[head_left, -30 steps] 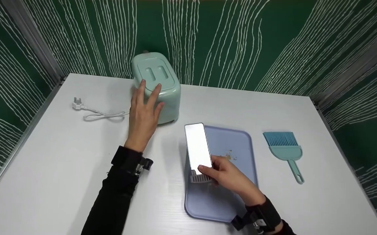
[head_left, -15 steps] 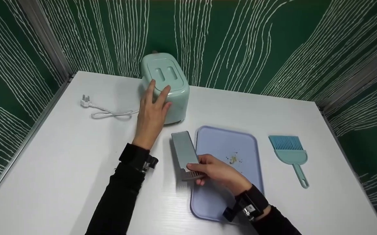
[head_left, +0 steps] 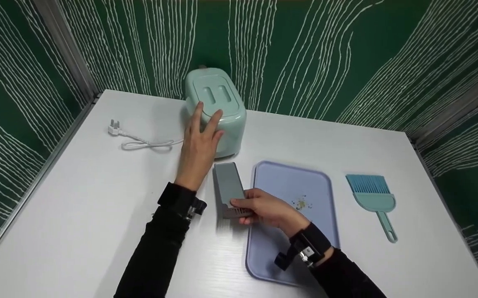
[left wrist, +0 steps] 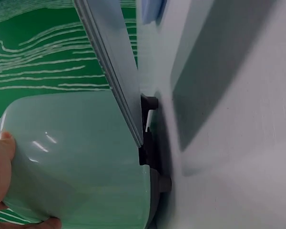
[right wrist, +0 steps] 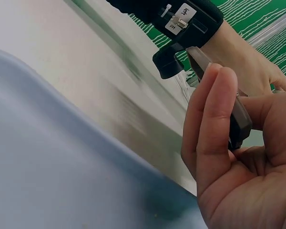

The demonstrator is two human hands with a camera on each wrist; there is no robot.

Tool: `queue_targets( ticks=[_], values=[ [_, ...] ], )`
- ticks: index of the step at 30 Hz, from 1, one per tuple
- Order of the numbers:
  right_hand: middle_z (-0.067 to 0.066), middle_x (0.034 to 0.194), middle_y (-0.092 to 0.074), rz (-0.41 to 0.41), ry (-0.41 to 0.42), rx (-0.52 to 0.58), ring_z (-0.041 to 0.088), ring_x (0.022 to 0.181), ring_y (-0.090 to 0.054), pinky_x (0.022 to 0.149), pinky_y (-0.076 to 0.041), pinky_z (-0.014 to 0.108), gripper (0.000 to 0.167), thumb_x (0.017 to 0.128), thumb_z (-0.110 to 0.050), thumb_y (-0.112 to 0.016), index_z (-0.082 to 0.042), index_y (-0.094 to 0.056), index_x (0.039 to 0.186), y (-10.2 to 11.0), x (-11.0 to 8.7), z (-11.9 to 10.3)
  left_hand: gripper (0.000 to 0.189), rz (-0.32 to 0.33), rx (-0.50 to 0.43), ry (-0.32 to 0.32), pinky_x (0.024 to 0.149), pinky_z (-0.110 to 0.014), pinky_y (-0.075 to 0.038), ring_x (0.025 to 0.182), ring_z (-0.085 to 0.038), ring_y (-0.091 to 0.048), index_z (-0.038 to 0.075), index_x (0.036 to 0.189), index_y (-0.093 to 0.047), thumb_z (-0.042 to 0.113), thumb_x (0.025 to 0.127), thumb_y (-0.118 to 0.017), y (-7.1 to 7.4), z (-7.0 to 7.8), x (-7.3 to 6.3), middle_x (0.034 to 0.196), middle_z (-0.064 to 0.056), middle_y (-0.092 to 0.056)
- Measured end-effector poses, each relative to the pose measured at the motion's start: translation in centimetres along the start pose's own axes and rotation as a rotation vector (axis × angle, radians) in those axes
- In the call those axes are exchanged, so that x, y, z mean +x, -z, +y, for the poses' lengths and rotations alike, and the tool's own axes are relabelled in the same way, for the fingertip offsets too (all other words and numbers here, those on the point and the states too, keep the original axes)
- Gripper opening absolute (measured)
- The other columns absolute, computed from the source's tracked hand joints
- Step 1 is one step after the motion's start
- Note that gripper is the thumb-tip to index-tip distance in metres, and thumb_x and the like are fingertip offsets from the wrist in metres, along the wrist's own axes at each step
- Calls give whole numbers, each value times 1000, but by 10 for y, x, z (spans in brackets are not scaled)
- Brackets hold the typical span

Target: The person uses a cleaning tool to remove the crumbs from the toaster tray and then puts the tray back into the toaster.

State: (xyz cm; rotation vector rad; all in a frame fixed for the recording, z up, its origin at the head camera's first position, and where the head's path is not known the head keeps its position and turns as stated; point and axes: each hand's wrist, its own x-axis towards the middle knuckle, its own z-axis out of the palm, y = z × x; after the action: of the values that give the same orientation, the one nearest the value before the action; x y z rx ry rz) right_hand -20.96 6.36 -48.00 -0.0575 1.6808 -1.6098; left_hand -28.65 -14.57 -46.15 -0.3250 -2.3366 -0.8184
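A mint-green toaster [head_left: 233, 130] with a ridged lid stands at the back of the table. My left hand [head_left: 199, 147] rests on its near left corner, fingers spread onto the lid's edge and thumb along the end wall. My right hand [head_left: 266, 209] pinches a grey crumb tray [head_left: 228, 182] by its slotted end, thumb on top. In the left wrist view, the crumb tray's [left wrist: 117, 62] far edge lies at the dark gap under the toaster's [left wrist: 76, 157] end wall; whether it enters cannot be told. The right wrist view shows curled fingers [right wrist: 214, 124] behind the tray's end.
A lilac serving tray [head_left: 259, 265] with brownish crumbs [head_left: 302, 203] lies beneath the right forearm. Further right is a teal brush nested in a small dustpan [head_left: 375, 203]. A white cord with a plug [head_left: 115, 129] lies left of the toaster. Green patterned walls enclose the table.
My right hand has brought the crumb tray left and toward the toaster's base, off the lilac tray, tilting it so its glare is gone. My left hand stays on the toaster.
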Motion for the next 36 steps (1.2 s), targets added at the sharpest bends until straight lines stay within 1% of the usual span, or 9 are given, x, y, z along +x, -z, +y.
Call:
queue_targets(
  ticks=[8, 12, 17, 23, 27, 36],
  values=[
    [5, 86, -74, 14, -22, 22, 6, 60, -68, 58, -58, 16, 11, 110, -14, -61, -4, -61, 110, 0, 12, -4, 46, 10, 9, -8, 120, -51, -50, 153, -45, -43, 23, 157, -53, 31, 112, -57, -1, 1, -2, 174, -22, -27],
    [5, 86, -72, 7, -25, 21, 6, 60, -68, 59, -59, 16, 11, 111, -15, -59, -4, -60, 111, 1, 15, -6, 46, 24, 23, -15, 118, -52, -51, 150, -47, -45, 23, 157, -54, 31, 111, -58, -2, 1, -2, 173, -23, -28],
    [5, 88, -73, 25, -31, 25, 7, 61, -68, 59, -59, 17, 13, 112, -16, -58, -3, -57, 114, 3, 18, -8, 46, 24, 25, -14, 116, -51, -54, 148, -47, -46, 23, 157, -54, 32, 111, -58, -1, 2, -2, 173, -22, -28],
    [5, 89, -72, 42, -49, 14, 7, 61, -66, 59, -58, 16, 14, 112, -17, -57, -3, -55, 111, 3, 24, -10, 47, 32, 32, -16, 116, -50, -54, 148, -48, -46, 24, 157, -54, 33, 111, -58, -2, 0, -3, 173, -23, -28],
    [5, 88, -71, 61, -61, 5, 7, 60, -66, 58, -58, 17, 14, 112, -17, -58, -4, -55, 111, 4, 29, -11, 47, 32, 39, -11, 113, -50, -56, 148, -48, -47, 25, 157, -54, 34, 111, -58, -2, 0, -2, 173, -22, -28],
    [6, 89, -71, 93, -68, 19, 8, 62, -67, 58, -58, 17, 13, 113, -16, -56, -4, -53, 109, 3, 37, -19, 46, 27, 38, 2, 114, -51, -55, 147, -48, -47, 25, 156, -55, 34, 111, -58, -3, 0, 0, 173, -22, -29]
  ],
)
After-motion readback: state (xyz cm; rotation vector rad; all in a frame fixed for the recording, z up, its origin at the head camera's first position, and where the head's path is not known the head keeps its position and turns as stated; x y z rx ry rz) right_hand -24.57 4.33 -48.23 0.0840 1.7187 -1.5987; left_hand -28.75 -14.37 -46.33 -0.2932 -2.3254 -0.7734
